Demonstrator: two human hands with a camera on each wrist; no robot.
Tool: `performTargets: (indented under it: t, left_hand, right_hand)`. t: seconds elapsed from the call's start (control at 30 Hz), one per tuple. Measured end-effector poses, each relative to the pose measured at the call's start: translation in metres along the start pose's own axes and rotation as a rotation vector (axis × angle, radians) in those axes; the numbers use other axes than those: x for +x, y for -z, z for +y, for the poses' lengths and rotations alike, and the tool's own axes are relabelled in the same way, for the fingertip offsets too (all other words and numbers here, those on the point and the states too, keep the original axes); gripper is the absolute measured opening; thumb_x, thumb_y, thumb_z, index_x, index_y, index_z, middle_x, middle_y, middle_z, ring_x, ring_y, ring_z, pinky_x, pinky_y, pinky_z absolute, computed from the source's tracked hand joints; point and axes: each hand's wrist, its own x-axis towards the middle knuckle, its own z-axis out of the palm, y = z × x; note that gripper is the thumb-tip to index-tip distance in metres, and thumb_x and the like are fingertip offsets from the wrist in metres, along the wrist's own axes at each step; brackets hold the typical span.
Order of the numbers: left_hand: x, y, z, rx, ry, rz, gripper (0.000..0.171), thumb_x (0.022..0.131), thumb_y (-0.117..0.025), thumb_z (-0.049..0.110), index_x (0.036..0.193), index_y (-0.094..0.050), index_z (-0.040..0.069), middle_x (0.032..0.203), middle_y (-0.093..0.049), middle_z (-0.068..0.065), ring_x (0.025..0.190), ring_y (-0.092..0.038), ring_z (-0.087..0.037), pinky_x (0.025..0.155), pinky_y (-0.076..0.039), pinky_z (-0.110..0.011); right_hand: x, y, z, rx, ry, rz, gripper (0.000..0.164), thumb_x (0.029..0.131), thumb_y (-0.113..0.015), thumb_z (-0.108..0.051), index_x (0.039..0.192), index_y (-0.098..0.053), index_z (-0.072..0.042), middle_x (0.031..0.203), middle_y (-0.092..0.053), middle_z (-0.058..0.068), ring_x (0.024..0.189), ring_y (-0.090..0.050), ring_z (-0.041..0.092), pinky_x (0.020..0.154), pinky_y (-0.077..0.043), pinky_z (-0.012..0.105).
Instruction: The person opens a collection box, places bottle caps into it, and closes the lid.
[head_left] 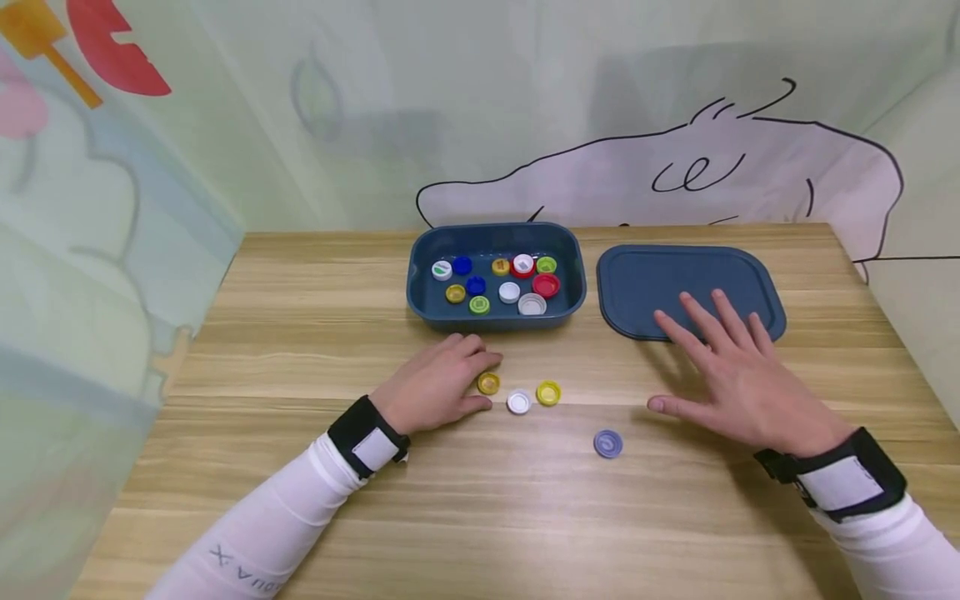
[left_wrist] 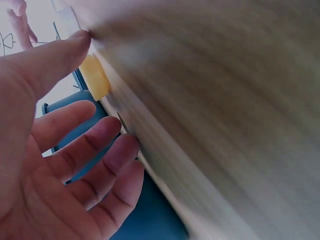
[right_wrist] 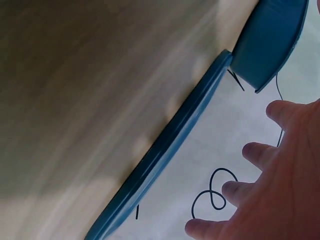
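In the head view my left hand (head_left: 438,382) rests low over the table, thumb and index finger on either side of a dark yellow bottle cap (head_left: 488,383). The left wrist view shows that cap (left_wrist: 95,77) between thumb and index finger, with the other fingers loosely bent. Just right of it lie a white cap (head_left: 519,402) and a bright yellow cap (head_left: 549,393). A greyish purple cap (head_left: 608,444) sits nearer the front. With fingers spread, my right hand (head_left: 738,379) hovers near the front edge of a flat blue lid (head_left: 652,287), holding nothing.
Behind the left hand stands an open blue box (head_left: 495,322) with several white, blue, red, green and yellow caps inside. The lid lies to its right on the wooden table (head_left: 510,517). A printed curtain (head_left: 480,108) hangs along the back edge.
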Motion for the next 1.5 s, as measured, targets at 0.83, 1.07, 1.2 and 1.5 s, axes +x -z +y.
performTargets:
  t: [0.83,1.07,1.2,1.5]
  left_hand:
    - [0.005,0.041,-0.007,-0.019,-0.034,0.162,0.034,0.098,-0.08,0.026,0.126,-0.073,0.008,0.112,-0.067,-0.003,0.104,-0.058,-0.021,0.088,-0.051,-0.035]
    - [0.03,0.07,-0.022,0.035,0.025,0.207,0.039,0.099,-0.079,0.028,0.131,-0.071,0.006,0.117,-0.067,-0.008,0.107,-0.06,-0.025,0.093,-0.053,-0.039]
    - [0.048,0.08,-0.027,0.068,0.059,0.189,0.042,0.1,-0.078,0.031,0.133,-0.07,0.007,0.121,-0.067,-0.01,0.11,-0.061,-0.026,0.096,-0.052,-0.039]
    - [0.089,0.09,-0.044,0.061,0.189,0.123,0.039,0.103,-0.073,0.029,0.135,-0.068,0.006,0.122,-0.065,-0.011,0.112,-0.062,-0.025,0.102,-0.052,-0.039]
  right_hand:
    - [-0.008,-0.005,0.001,-0.01,-0.015,0.002,0.112,0.086,-0.076,-0.069,0.172,-0.021,-0.022,0.176,-0.008,0.02,0.16,0.007,0.047,0.12,0.011,0.072]
    - [-0.009,-0.004,0.0,-0.019,-0.016,-0.001,0.113,0.086,-0.076,-0.07,0.172,-0.02,-0.021,0.176,-0.008,0.02,0.16,0.007,0.047,0.121,0.01,0.071]
    - [-0.009,-0.003,-0.001,-0.016,-0.015,0.003,0.113,0.086,-0.076,-0.07,0.172,-0.021,-0.021,0.176,-0.009,0.02,0.161,0.007,0.046,0.121,0.008,0.073]
    - [-0.009,-0.001,-0.003,-0.011,-0.01,0.011,0.113,0.085,-0.077,-0.07,0.171,-0.022,-0.021,0.176,-0.01,0.02,0.161,0.007,0.045,0.122,0.01,0.07]
